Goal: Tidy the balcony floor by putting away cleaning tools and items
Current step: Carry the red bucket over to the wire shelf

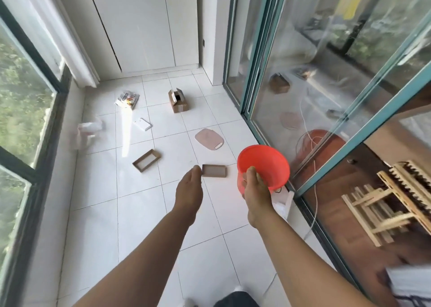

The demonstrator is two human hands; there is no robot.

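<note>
Balcony floor (130, 213), white tile, seen from head height. Left to right:

- One crumpled white plastic bag (89, 129) at 10 o'clock, near the window wall; blurred.
- One printed packet (127, 99) at 11 o'clock, far end, near the white cabinets (140, 24).
- One flat white box (142, 124) just right of a strip of sunlight.
- Two shallow brown trays: first tray (147, 160) at 11 o'clock, mid-floor, lying askew; second tray (214, 171) near 12 o'clock, just beyond the left fingertips.
- One cardboard box (178, 101) at 12 o'clock, far, top flaps open.
- One pinkish flat board (209, 139), rounded corners, at 1 o'clock, flat on the tile.
- Left hand (189, 191): empty, fingers extended and relaxed, held above the floor and reaching toward the second tray; not touching it.
- Right hand (255, 193): grasping one red plastic basin (263, 167) by the near rim, thumb over the edge. Basin is lifted off the floor, tilted, mouth facing the camera, at 1 o'clock beside the sliding glass door (303, 85).
- One thin white cord (314, 178) trails along the door track.
</note>
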